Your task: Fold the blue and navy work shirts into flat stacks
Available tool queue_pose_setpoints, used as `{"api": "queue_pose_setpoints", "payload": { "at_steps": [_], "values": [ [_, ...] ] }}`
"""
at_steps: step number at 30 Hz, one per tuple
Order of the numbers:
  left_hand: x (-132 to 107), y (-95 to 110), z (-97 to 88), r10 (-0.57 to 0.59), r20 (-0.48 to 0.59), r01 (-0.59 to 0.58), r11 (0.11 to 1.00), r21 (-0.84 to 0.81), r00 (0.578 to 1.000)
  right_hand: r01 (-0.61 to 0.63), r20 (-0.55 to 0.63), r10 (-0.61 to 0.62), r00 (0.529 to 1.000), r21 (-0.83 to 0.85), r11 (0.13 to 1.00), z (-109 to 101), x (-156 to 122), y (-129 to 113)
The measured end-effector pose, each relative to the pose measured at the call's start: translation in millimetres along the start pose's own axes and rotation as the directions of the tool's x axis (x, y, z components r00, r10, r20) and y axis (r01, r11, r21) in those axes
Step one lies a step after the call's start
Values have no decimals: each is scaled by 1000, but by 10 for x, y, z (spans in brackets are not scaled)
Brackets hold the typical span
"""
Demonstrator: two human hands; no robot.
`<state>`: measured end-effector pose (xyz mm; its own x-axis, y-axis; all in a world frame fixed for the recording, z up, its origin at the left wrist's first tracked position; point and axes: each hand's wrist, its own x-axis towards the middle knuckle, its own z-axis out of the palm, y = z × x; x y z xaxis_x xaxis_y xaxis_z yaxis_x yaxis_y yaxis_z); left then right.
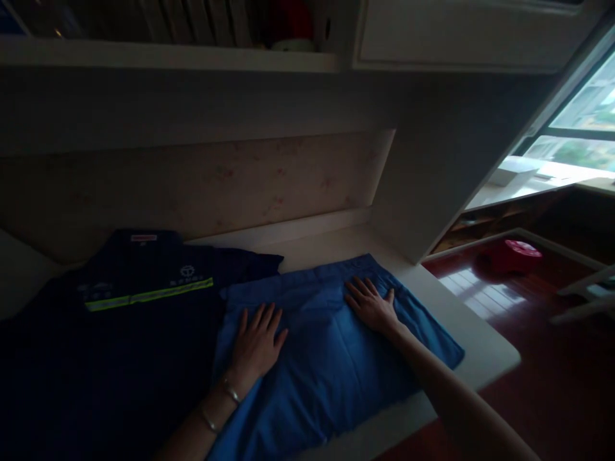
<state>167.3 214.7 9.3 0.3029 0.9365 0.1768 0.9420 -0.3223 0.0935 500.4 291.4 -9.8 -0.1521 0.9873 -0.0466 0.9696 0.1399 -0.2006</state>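
Note:
Blue trousers (331, 358), or a similar waisted garment, lie spread on the white desk with the waistband toward the wall. My left hand (258, 339) rests flat on their left part, fingers spread, with two bangles on that wrist. Near the waistband's right side, my right hand (372, 306) is also laid flat on the cloth, fingers apart. To the left is a dark navy work shirt (158, 352) with a collar, a yellow-green reflective stripe and a chest emblem. The blue garment overlaps the shirt's right side.
The white desk (485, 358) has a rounded front right corner. Above it runs a shelf (192, 56) holding upright items, next to a cupboard (456, 32). On the reddish floor at right stand a red stool-like object (516, 253) and a pale frame (583, 294), below a window.

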Motion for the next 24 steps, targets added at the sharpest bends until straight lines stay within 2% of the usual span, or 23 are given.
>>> {"api": "queue_pose_setpoints", "payload": {
  "at_steps": [6, 11, 14, 20, 22, 24],
  "values": [
    [692, -8, 218, 60, -17, -59, 998, 38, 998, -51, 47, 54, 997, -44, 998, -113, 599, 420],
    [1317, 34, 392, 34, 1, -34, 996, 78, 999, -78, 88, 86, 992, -91, 993, -146, 1162, 740],
    [1615, 24, 466, 20, -31, -17, 995, 93, 999, -90, 80, 98, 992, -101, 991, -154, 1464, 899],
    [2024, -3, 570, -35, -67, 39, 998, 59, 997, -74, 70, 82, 994, -108, 991, -150, 1881, 1131],
    [2083, 2, 566, -40, -41, 42, 998, 37, 998, -69, 73, 76, 994, -101, 993, -156, 1938, 1171],
    [2029, 29, 498, -32, -7, 32, 999, 17, 999, -66, 75, 73, 995, -100, 993, -173, 1949, 1186]
  ]
}}
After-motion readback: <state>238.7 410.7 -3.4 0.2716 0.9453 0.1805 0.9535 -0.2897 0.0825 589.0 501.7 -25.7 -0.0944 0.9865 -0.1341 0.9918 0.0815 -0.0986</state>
